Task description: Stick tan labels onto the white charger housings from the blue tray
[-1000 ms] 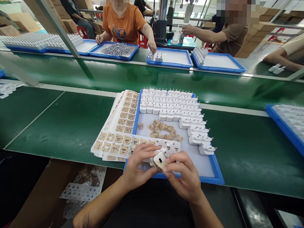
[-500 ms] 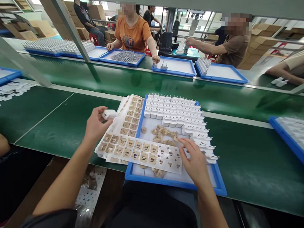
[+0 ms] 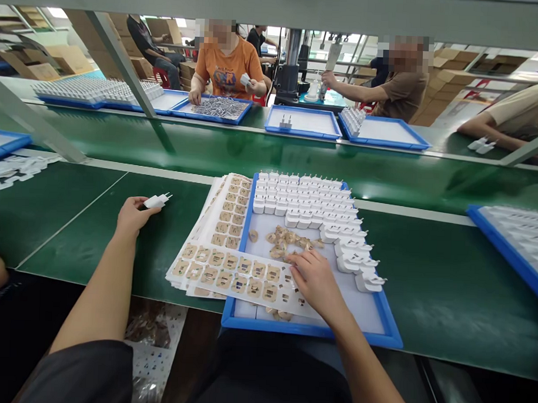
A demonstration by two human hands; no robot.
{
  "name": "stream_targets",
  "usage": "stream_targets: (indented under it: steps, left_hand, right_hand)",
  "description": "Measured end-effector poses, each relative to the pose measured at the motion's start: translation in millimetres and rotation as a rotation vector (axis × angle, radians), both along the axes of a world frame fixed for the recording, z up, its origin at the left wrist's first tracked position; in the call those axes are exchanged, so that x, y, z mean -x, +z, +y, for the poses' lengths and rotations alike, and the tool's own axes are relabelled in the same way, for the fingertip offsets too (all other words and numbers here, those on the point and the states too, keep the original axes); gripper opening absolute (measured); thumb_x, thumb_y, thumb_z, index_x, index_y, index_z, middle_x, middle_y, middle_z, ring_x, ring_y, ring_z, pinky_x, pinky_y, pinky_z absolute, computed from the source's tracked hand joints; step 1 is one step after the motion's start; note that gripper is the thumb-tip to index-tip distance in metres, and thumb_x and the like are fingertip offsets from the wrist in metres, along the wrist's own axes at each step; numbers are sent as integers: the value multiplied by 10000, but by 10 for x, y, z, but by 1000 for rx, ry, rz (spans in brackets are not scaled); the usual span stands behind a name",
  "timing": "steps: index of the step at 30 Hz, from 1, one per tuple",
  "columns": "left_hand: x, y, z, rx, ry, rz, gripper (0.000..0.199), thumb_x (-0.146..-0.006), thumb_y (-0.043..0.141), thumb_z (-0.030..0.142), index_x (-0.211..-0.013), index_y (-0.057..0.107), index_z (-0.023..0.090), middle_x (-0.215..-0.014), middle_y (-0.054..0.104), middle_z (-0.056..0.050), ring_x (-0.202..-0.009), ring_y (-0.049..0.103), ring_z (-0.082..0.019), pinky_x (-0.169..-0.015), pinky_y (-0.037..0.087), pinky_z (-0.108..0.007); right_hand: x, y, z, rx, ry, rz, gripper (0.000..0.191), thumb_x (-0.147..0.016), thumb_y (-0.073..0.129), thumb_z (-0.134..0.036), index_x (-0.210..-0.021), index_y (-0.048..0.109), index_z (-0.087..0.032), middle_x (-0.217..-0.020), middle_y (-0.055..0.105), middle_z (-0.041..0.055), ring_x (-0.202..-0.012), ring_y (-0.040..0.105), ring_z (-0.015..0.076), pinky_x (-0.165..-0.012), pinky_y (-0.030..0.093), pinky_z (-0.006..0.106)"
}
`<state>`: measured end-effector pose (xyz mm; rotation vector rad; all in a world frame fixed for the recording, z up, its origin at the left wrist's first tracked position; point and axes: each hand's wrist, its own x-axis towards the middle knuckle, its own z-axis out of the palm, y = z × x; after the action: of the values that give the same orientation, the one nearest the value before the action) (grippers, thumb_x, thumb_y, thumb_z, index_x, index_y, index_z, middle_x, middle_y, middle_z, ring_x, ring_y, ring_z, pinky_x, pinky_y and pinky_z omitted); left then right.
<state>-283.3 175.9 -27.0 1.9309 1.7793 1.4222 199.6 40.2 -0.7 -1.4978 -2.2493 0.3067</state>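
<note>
My left hand [image 3: 134, 217] is closed around a white plug-in charger [image 3: 156, 201], its two pins pointing right, over the green belt. A sheet of beige stickers [image 3: 244, 275] lies across a stack of similar sheets [image 3: 228, 215] and the near part of a blue-rimmed tray [image 3: 313, 329]. Above the sheet's right end, where stickers are gone, hovers my right hand [image 3: 313, 279], fingers loosely bent and thumb apart, with nothing visible in them. Crumpled beige backing pieces [image 3: 289, 240] lie in the tray, just beyond the right fingertips. Rows of white chargers [image 3: 302, 197] stand there, pins up.
Another tray of chargers [image 3: 519, 234] sits at the right edge. White flat parts [image 3: 18, 169] lie at left. Beyond the raised green ledge, a person in orange [image 3: 227, 68] works behind trays, one holding metal pins [image 3: 217, 107]. A slanted metal post [image 3: 119, 64] stands at upper left.
My left hand has moved left with the charger, whose pins now show. My right hand has shifted left over the sheet. The person in orange has lifted a charger from the far tray.
</note>
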Motion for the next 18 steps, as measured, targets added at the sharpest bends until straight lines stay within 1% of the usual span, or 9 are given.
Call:
stream_targets:
  steps: [3,5,6,7,9,10,11,14,18]
  left_hand:
    - [-274,181,-64,44,136,36,455,-804,748,523,-882,570,112,-938,685,-23,-1150,636,-302,-1054,492,-446]
    - [-669,340,-208,107,120,72,459,-841,711,532,-1004,635,110,-1103,704,-62,-1209,608,-335,-1072,476,-516]
    - [-922,428,-307,150,61,91,449,-846,699,549,-1037,664,144,-1119,719,-51,-1142,649,-313,-1024,516,-499]
    - [-1198,518,-414,233,-86,124,412,-850,694,552,-1055,694,195,-1124,739,-31,-1087,681,-284,-977,551,-456]
    - [-1749,688,-609,505,-585,228,385,-902,649,501,-1193,687,252,-1258,714,-38,-1170,658,-275,-1014,523,-430]
    - [-1990,757,-682,572,-735,258,388,-892,669,473,-1209,690,250,-1259,718,-43,-1175,657,-276,-1024,508,-417]
    - [-2191,809,-731,619,-834,290,360,-879,692,419,-1188,707,235,-1222,737,-52,-1151,669,-276,-1024,496,-402]
    - [-2520,861,-772,713,-926,290,299,-889,650,257,-1178,723,237,-1121,776,-43,-1061,709,-250,-959,495,-346]
    - [-2567,828,-743,776,-942,211,379,-867,650,246,-1245,665,245,-1018,792,-35,-996,736,-236,-905,495,-314]
  right_hand:
    - [-27,63,-23,2,44,110,218,-973,517,-135,-1035,716,-197,-928,700,77,-906,633,262,-811,519,431]
    - [-50,133,-49,8,74,204,221,-983,512,-141,-1046,713,-206,-946,695,71,-905,644,241,-808,528,408]
    - [-61,169,-63,10,85,245,219,-986,514,-146,-1056,711,-214,-959,693,69,-909,649,232,-805,533,392]
    - [-70,202,-76,8,94,280,219,-989,517,-149,-1068,707,-223,-969,692,67,-912,653,225,-800,537,378]
    - [-88,249,-99,-10,105,320,218,-991,523,-154,-1085,701,-237,-974,690,65,-907,659,219,-780,540,358]
    - [-96,262,-109,-24,108,328,216,-991,525,-154,-1087,698,-241,-970,689,64,-903,660,219,-770,539,353]
    - [-102,269,-120,-43,110,328,214,-990,528,-151,-1089,695,-243,-969,687,65,-901,661,219,-762,537,349]
    - [-97,276,-161,-192,77,242,226,-975,546,-128,-1116,688,-234,-972,680,80,-908,653,235,-767,524,367]
    - [-11,299,-217,-430,78,19,251,-940,597,-104,-1138,696,-222,-1010,691,100,-953,616,272,-838,472,431]
